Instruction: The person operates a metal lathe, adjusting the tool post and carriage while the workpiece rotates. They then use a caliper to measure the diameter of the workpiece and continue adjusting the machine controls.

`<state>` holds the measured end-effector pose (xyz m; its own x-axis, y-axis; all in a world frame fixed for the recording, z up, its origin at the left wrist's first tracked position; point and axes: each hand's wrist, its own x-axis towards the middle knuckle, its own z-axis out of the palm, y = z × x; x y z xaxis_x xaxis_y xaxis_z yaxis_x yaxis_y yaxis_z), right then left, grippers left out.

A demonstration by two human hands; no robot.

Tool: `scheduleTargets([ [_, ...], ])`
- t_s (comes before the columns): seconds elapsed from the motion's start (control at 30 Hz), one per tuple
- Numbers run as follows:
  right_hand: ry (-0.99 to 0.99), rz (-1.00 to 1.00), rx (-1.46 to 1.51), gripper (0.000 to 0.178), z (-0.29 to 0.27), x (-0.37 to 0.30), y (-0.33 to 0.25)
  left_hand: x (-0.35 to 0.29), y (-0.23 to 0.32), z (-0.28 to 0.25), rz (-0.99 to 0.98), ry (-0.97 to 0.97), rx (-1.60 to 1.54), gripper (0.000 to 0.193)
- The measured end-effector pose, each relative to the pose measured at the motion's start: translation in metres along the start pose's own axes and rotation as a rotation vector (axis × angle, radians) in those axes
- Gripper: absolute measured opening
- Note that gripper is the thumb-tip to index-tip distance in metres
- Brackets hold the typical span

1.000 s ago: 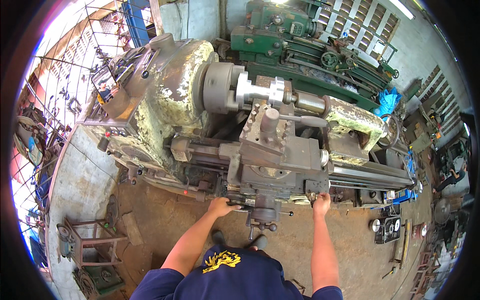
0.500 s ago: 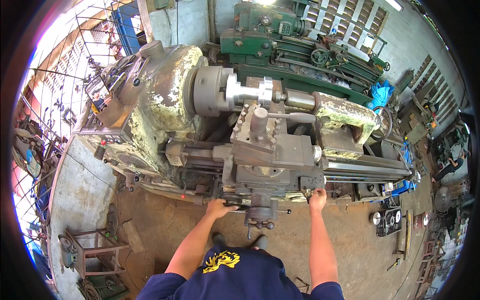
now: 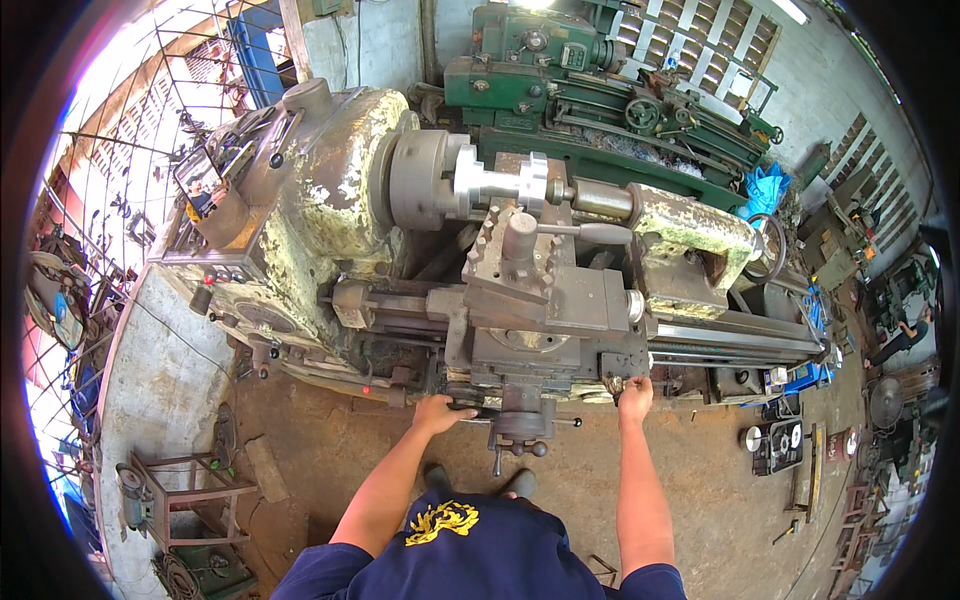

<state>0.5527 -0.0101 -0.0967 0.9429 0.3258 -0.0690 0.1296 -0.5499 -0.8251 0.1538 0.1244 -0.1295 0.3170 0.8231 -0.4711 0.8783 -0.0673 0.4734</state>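
I stand at a large worn lathe with peeling pale green paint. My left hand [image 3: 437, 413] is closed at the carriage front, left of the cross-slide crank [image 3: 520, 428], around what looks like a dark handle; its far fingers are hidden. My right hand [image 3: 635, 398] is closed at the carriage's right corner, on a small lever mostly covered by the fingers. A shiny flanged metal workpiece [image 3: 503, 183] sits between the grey chuck [image 3: 420, 180] and the tailstock [image 3: 690, 235]. Beside the workpiece stands the tool post [image 3: 520, 240] with its long clamping handle [image 3: 590, 234].
A green lathe [image 3: 600, 100] stands behind. Loose tools lie on the headstock [image 3: 330, 180]. At left is a wooden stand [image 3: 190, 490] with a bench grinder [image 3: 132, 498]. A black-and-silver gas stove [image 3: 777, 447] lies on the floor at right. Another person [image 3: 905, 335] is far right.
The view has shifted very slightly. Both my hands stay at the same places on the carriage, and the carriage shows no clear movement.
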Motion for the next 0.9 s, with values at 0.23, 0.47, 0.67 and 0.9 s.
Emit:
scheduleTargets([
  [0.23,0.002,0.000,0.013,0.006,-0.002,-0.004,-0.005,0.000,0.002,-0.002,-0.012,-0.048,-0.011,0.101],
  [0.47,0.006,0.002,0.011,0.011,0.001,0.002,0.004,-0.001,0.004,-0.004,-0.009,-0.065,-0.038,0.101],
  [0.67,0.012,-0.022,0.021,0.010,0.003,0.004,0.010,-0.002,0.005,-0.002,0.004,-0.017,-0.016,0.100],
  [0.9,0.005,-0.071,0.074,0.010,0.004,0.005,0.012,-0.002,0.007,-0.003,-0.006,-0.037,-0.010,0.099],
])
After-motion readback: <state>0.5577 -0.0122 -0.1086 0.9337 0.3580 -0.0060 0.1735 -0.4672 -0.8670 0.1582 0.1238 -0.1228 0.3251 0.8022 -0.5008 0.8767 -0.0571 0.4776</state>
